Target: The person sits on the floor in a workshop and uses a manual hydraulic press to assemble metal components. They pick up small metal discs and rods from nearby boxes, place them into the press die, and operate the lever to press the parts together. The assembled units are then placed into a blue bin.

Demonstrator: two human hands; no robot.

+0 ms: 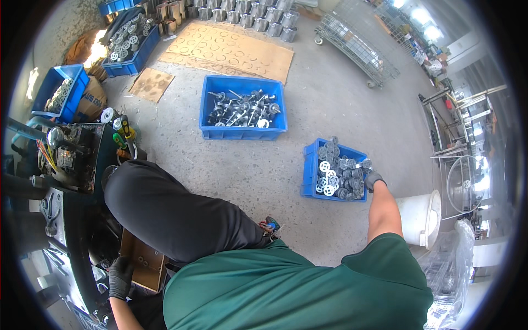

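My right hand (375, 180), in a grey glove, reaches to the right rim of a small blue crate (306, 171) on the floor. Dark grey round wheel-like parts (345, 184) and several white spoked discs (329, 190) fill that crate. The fingers are partly hidden against the parts, so I cannot make out a grip. At lower left my gloved left hand (121, 270) is beside a brown open box (147, 264) with small rings inside. Its fingers are dark and hard to see against the machine bench (77, 242).
A larger blue crate (245, 133) holds metal shafts with discs. Flattened cardboard (228, 52) lies beyond it, near stacked metal cylinders (258, 23). To the right stand a white bucket (415, 219) and a wire cart (355, 47). Screwdrivers (127, 129) stand by the bench.
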